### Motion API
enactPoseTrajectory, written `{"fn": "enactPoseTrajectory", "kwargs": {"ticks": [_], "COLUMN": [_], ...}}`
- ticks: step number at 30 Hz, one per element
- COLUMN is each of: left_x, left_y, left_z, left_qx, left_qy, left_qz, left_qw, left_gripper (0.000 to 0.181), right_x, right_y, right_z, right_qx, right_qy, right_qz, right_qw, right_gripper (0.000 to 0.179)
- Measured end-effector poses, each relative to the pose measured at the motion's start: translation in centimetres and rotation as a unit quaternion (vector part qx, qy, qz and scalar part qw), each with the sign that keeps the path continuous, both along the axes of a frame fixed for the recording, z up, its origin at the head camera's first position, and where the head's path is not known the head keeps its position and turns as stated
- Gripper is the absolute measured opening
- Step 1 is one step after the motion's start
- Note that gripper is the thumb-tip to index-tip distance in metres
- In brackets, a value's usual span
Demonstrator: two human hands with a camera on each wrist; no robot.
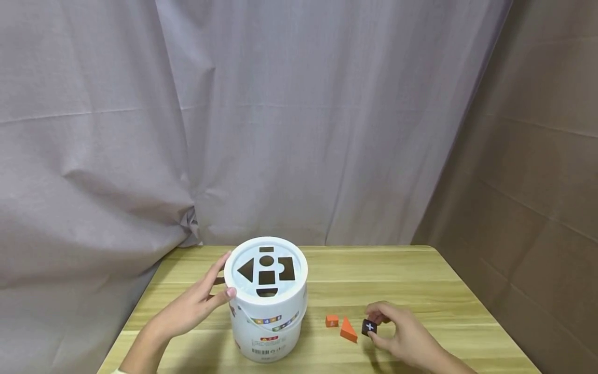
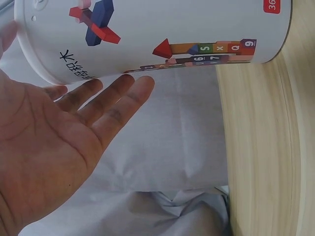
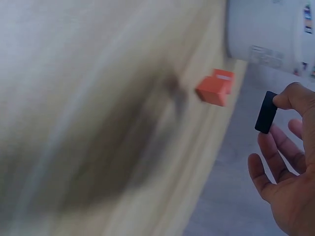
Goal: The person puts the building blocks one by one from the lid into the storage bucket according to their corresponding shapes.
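Note:
A white bucket (image 1: 268, 330) with a shape-sorter lid (image 1: 252, 292) stands upright left of centre in the head view. My left hand (image 1: 187, 306) rests against the left side of its rim, thumb at the near edge, fingers spread and fairly straight along the wall. Between thumb and fingertips my right hand (image 1: 404, 335) pinches a small black block (image 1: 369, 327) with a white plus sign on its face, held just above the table. Left of that block lie an orange triangular block (image 1: 348, 331) and a small orange rectangular block (image 1: 332, 321).
The lid has several cut-outs, among them a triangle, a circle and a square. A thin handle (image 1: 286, 327) hangs across the bucket's front. The wooden table (image 1: 374, 265) reaches back to a grey curtain (image 1: 299, 130), and more cloth hangs at the right.

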State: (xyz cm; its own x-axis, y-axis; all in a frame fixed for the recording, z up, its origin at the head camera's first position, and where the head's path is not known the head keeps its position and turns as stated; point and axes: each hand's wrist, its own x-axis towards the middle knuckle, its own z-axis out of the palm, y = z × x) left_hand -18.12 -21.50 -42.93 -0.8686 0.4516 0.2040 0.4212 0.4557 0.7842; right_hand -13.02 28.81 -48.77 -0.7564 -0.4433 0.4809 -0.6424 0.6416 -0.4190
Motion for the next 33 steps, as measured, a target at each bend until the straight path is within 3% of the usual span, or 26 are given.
{"fn": "enactPoseTrajectory", "kwargs": {"ticks": [4,8,25,33], "left_x": [0.0,0.0,-0.3,-0.4], "left_y": [0.0,-0.1,0.0,0.1], "left_z": [-0.1,-0.2,-0.4,-0.3], "left_qx": [-0.001,-0.002,-0.012,0.007], "left_qy": [0.003,0.004,0.001,0.0], "left_qz": [0.003,0.002,0.004,-0.004], "left_qw": [1.0,1.0,0.9999,1.0], "left_gripper": [0.084,0.084,0.084,0.086], "right_x": [-0.6,-1.2,-3.3,-3.9], "right_y": [-0.8,-1.6,-6.0,-7.3], "right_z": [1.8,3.5,9.0,10.4], "right_qx": [-0.008,-0.012,-0.032,-0.046], "right_qy": [0.075,0.108,0.098,0.109], "right_qz": [0.015,0.037,0.076,0.096], "right_qw": [0.997,0.9934,0.9917,0.9884], "right_gripper": [0.058,0.057,0.049,0.047]}}
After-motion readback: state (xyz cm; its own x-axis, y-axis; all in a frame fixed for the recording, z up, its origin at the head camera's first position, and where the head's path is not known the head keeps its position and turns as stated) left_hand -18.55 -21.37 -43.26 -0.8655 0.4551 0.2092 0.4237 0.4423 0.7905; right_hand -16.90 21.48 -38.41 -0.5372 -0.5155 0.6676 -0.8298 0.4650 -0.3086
